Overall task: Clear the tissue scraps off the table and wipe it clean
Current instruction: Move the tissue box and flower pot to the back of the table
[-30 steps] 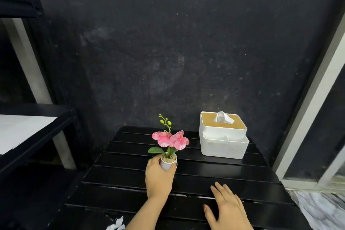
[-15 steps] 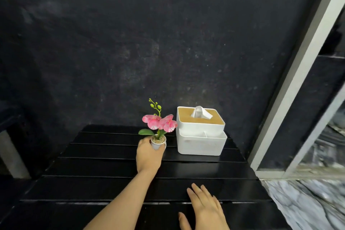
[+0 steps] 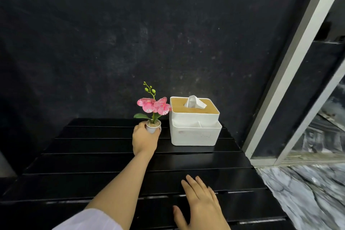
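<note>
A black slatted table (image 3: 84,164) fills the lower half of the head view. My left hand (image 3: 144,141) is stretched to the far side and wraps around a small white pot (image 3: 153,128) holding a pink artificial orchid (image 3: 154,106). The pot stands just left of a white tissue box (image 3: 194,129) with a wooden lid and a tissue sticking up. My right hand (image 3: 200,205) lies flat on the near right part of the table, fingers spread, holding nothing. No tissue scrap shows on the table.
A dark wall rises directly behind the table. A white door or window frame (image 3: 291,73) runs diagonally on the right. Grey marbled floor (image 3: 308,196) lies beyond the table's right edge.
My left hand has carried the flower pot further back and to the right, close beside the tissue box. The view has shifted right, so the shelf and a white scrap at the near edge have dropped out.
</note>
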`<control>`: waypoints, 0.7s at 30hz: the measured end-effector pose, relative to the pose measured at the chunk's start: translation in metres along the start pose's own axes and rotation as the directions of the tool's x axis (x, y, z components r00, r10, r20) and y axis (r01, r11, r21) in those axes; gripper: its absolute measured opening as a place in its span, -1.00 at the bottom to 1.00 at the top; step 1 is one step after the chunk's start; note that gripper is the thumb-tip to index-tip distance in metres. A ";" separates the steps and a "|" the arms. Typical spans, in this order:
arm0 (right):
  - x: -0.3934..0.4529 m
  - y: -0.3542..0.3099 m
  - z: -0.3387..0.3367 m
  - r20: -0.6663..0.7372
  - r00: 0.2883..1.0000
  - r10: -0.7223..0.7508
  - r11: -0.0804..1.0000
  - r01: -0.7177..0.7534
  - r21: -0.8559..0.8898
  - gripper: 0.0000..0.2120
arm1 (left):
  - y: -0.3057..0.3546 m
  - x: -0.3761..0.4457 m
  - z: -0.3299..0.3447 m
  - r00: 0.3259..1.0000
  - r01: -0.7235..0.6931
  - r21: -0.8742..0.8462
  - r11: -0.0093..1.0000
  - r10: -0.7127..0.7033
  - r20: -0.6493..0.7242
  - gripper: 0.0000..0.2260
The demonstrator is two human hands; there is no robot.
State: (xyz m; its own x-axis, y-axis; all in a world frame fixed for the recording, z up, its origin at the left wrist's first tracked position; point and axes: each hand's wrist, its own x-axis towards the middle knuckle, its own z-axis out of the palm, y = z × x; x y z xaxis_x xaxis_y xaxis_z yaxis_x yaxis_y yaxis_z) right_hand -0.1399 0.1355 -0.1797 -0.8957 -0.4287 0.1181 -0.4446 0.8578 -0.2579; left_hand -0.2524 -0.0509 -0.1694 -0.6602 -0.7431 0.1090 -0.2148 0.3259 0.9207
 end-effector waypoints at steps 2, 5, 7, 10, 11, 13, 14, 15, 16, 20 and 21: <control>-0.001 0.000 0.000 0.014 1.000 -0.007 1.000 0.007 -0.008 -0.44 | 0.000 0.001 0.000 1.000 0.004 -0.004 1.000 -0.004 0.007 -0.63; -0.004 0.000 -0.002 0.028 1.000 -0.001 1.000 0.001 -0.017 -0.44 | 0.000 0.003 -0.002 0.999 0.026 -0.015 1.000 -0.026 0.022 -0.62; -0.005 0.000 -0.004 0.034 0.999 0.009 1.000 -0.008 -0.025 -0.45 | 0.000 0.002 -0.003 0.999 0.024 -0.006 1.000 -0.023 0.038 -0.61; -0.008 0.001 -0.005 0.042 0.999 0.001 0.999 0.001 -0.035 -0.45 | 0.001 -0.002 -0.008 0.997 -0.010 0.030 0.999 0.007 0.080 -0.56; -0.008 0.001 -0.006 0.037 0.999 0.005 0.999 -0.003 -0.037 -0.45 | 0.001 -0.004 -0.011 0.996 -0.018 0.047 0.999 0.013 0.094 -0.53; -0.010 0.002 -0.007 0.003 1.000 0.011 0.999 -0.011 -0.030 -0.45 | 0.000 -0.010 -0.019 0.993 -0.024 0.067 0.997 0.015 0.120 -0.46; -0.012 0.002 -0.009 0.006 1.000 0.024 1.000 -0.024 -0.004 -0.42 | -0.001 -0.014 -0.024 0.990 -0.029 0.069 0.997 0.019 0.138 -0.44; -0.013 0.003 -0.010 0.004 1.000 0.008 1.000 -0.008 0.026 -0.37 | -0.001 -0.019 -0.030 0.987 -0.038 0.071 0.997 0.026 0.160 -0.44; -0.013 0.003 -0.010 0.005 1.000 -0.028 0.996 0.028 0.080 -0.30 | -0.001 -0.025 -0.037 0.983 -0.053 0.078 0.996 0.038 0.181 -0.44; -0.014 0.004 -0.019 0.091 0.995 -0.044 0.989 0.030 0.145 -0.40 | 0.000 -0.055 -0.072 0.968 -0.142 0.141 0.980 0.108 0.225 -0.47; -0.014 0.003 -0.021 0.100 0.994 -0.039 0.989 0.024 0.148 -0.42 | 0.000 -0.064 -0.083 0.963 -0.171 0.167 0.971 0.128 0.238 -0.48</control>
State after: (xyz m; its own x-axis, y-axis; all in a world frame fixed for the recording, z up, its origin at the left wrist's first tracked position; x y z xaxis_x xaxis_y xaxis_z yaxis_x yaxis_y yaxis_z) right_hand -0.1288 0.1504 -0.1625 -0.8722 -0.4882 0.0317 -0.4598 0.7959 -0.3938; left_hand -0.1509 -0.0520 -0.1458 -0.8344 -0.5346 0.1340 -0.2163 0.5412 0.8126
